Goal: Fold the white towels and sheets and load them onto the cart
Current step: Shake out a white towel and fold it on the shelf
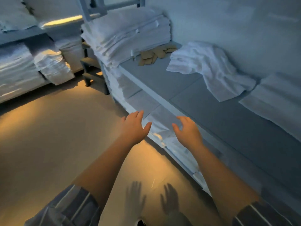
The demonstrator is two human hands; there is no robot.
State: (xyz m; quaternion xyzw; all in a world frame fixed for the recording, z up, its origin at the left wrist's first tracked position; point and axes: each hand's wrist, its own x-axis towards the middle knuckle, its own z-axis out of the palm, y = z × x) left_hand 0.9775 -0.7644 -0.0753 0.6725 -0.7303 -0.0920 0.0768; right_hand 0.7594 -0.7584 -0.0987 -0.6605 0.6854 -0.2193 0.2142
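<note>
My left hand (134, 126) and my right hand (187, 130) reach forward side by side, fingers spread and holding nothing, in front of the front edge of a grey shelf top (203, 101). Folded white linen (146, 111) fills the level under that top, just past my fingertips. A loose, crumpled white towel (210, 67) lies on the shelf top against the wall. A tall stack of folded white sheets (127, 35) stands at the shelf's far end. Another folded white pile (276, 97) sits at the right.
Tan flat pieces (154, 54) lie on the shelf top between the sheet stack and the loose towel. More stacked white linen (50, 66) fills racks at the left. A dark low stand (91, 69) is by the shelf's far corner. Bare beige floor (57, 136) spreads to the left.
</note>
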